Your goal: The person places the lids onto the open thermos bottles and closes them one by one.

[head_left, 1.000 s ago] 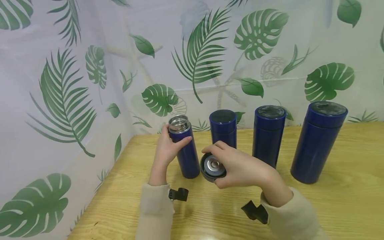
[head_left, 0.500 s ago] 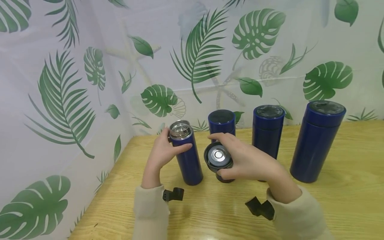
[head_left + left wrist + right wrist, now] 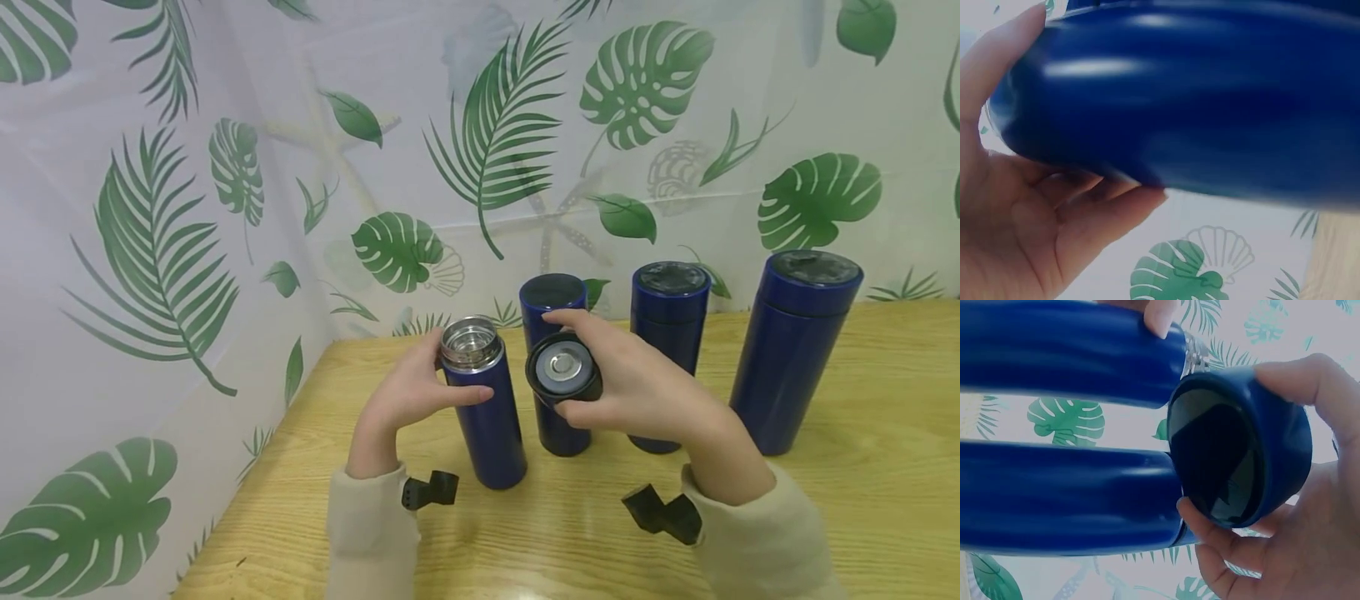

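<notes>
My left hand [image 3: 405, 387] grips a blue thermos bottle [image 3: 491, 437] near its top, the thumb lying across the front. The bottle's steel mouth [image 3: 471, 343] is uncovered, and it leans slightly. In my right hand [image 3: 641, 383] is the bottle's lid [image 3: 564, 368], held between thumb and fingers with its grey-and-steel underside towards the head camera. The right wrist view shows the lid's dark glossy top [image 3: 1216, 456] and blue side. Lid and bottle are apart. Whether the bottle's base touches the table cannot be told.
Three more blue thermos bottles stand capped behind and to the right: one behind the lid [image 3: 553, 293], a middle one [image 3: 671, 308] and a larger one at right [image 3: 798, 350]. The wooden table [image 3: 570, 533] meets a leaf-patterned curtain [image 3: 300, 250] at the back and left.
The left hand has brought the open bottle right and nearer to me. The right hand has moved the lid right and higher in the head view, now in front of a standing bottle.
</notes>
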Tool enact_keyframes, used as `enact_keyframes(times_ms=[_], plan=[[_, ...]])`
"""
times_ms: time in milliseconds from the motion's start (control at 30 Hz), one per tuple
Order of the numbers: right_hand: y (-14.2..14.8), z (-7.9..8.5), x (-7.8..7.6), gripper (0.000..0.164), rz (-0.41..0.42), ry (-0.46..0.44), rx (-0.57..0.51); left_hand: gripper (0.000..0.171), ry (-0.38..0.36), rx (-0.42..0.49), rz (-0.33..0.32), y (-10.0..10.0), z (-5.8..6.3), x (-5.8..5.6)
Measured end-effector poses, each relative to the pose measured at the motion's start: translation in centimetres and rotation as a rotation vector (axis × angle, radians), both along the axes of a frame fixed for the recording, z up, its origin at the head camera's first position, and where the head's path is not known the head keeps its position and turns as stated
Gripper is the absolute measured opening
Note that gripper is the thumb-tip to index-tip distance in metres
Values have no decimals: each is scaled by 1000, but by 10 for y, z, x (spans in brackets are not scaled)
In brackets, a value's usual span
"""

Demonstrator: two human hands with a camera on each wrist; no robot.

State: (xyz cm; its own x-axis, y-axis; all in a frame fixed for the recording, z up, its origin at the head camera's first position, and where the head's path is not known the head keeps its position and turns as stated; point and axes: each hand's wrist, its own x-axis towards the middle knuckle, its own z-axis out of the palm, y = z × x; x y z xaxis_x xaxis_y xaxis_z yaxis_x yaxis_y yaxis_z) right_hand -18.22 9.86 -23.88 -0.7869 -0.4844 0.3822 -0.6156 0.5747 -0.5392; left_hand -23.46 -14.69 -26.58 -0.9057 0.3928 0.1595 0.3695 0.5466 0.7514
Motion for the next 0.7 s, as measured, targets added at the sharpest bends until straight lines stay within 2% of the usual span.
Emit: enact_keyframes(times_ms=[133, 333, 567, 700], plan=[[3, 2, 1, 77, -27, 19, 8, 73, 5, -10, -89, 2, 1, 4], [8, 6, 3, 79, -53, 44, -9, 72, 7, 23, -215, 9, 2, 8], [15, 10, 6, 82, -90, 15, -1, 67, -28, 36, -234, 25, 7, 19], [19, 10, 7, 80, -97, 41, -5, 67, -48, 46, -250, 34, 6, 23]])
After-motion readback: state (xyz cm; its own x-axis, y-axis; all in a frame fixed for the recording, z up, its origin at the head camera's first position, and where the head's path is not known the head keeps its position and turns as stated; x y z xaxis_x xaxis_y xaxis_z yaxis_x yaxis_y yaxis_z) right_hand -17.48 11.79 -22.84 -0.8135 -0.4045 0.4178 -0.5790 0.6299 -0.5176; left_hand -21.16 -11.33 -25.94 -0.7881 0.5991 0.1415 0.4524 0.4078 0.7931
